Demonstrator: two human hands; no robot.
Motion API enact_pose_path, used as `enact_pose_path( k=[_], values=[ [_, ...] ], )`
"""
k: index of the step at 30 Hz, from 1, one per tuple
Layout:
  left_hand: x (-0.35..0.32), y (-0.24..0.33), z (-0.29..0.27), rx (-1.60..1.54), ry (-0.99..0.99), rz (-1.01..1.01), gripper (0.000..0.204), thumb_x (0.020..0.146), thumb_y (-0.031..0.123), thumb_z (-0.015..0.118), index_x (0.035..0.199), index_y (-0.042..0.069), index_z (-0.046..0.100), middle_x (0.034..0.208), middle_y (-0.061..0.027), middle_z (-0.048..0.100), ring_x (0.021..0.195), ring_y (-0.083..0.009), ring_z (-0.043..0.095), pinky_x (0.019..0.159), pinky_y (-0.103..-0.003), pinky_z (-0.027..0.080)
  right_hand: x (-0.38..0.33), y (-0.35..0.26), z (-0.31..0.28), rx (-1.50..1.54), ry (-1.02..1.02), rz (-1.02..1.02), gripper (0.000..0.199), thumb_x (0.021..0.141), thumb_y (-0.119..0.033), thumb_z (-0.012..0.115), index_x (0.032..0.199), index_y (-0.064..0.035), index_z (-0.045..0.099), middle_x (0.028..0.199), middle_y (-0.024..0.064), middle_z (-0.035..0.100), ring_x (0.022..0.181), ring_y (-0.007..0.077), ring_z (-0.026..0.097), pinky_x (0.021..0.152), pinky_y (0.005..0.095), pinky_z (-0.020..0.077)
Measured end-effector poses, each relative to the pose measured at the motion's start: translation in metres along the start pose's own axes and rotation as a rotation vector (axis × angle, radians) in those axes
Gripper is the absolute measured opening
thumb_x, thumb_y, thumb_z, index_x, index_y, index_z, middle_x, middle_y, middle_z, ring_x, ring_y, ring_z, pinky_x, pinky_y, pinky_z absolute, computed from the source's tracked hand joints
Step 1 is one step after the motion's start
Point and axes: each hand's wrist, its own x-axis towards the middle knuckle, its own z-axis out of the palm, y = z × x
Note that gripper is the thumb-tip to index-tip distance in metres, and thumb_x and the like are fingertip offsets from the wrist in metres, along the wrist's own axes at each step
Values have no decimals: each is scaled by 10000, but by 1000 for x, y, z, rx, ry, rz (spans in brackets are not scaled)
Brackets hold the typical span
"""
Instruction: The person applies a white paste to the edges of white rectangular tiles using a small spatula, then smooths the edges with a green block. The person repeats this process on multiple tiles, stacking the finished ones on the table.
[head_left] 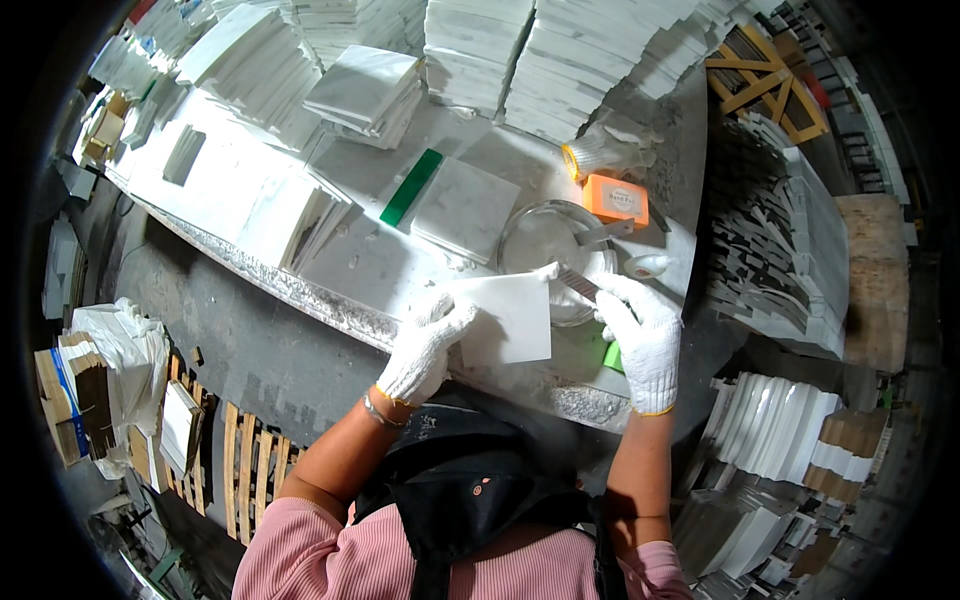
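Note:
My left hand, in a white knit glove, grips the left edge of a white square tile and holds it tilted above the front of the white worktable. My right hand, also gloved, holds a flat scraper-like tool whose tip touches the tile's upper right corner. Just behind the tile sits a round clear bowl with whitish paste in it.
Stacks of white tiles cover the back of the table. A green strip, an orange box and a plastic-wrapped jar lie near the bowl. Wooden pallets lie on the floor left; more tile stacks stand right.

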Motion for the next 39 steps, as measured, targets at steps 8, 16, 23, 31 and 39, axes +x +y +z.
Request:
enact_pose_path(
  k=[8,16,23,31,39],
  values=[
    [0,1,0,2,-19,11,332,965,112,581,1277,-1,592,1132,-46,655,1025,-125,603,906,-283,490,-3,1,-3,11,51,54,240,903,-54,658,1131,-9,719,893,59,719,714,80,648,582,217,492],
    [-1,4,2,9,-15,3,342,960,111,579,1283,0,584,1146,-58,653,1040,-141,611,928,-295,492,-6,2,3,203,-25,201,261,895,-98,665,1127,14,704,819,51,677,658,58,595,551,189,432],
    [0,3,0,-2,-16,-9,340,966,116,583,1286,3,580,1131,-57,654,1023,-142,614,901,-294,502,-10,4,0,161,-19,236,262,900,-108,659,1136,-4,706,804,53,671,603,45,542,535,175,401],
    [1,0,0,1,-7,-4,375,959,152,584,1297,-11,564,1061,-98,665,944,-185,650,837,-313,535,-7,18,-4,-61,65,101,268,922,-121,647,1165,-20,700,876,38,690,677,56,591,557,193,439],
    [1,5,2,101,-47,46,392,965,185,560,1276,-54,563,987,-124,679,877,-201,661,794,-317,539,3,29,-38,-165,307,96,283,938,-224,685,1131,-18,679,920,60,707,743,101,649,657,262,527]
  ],
)
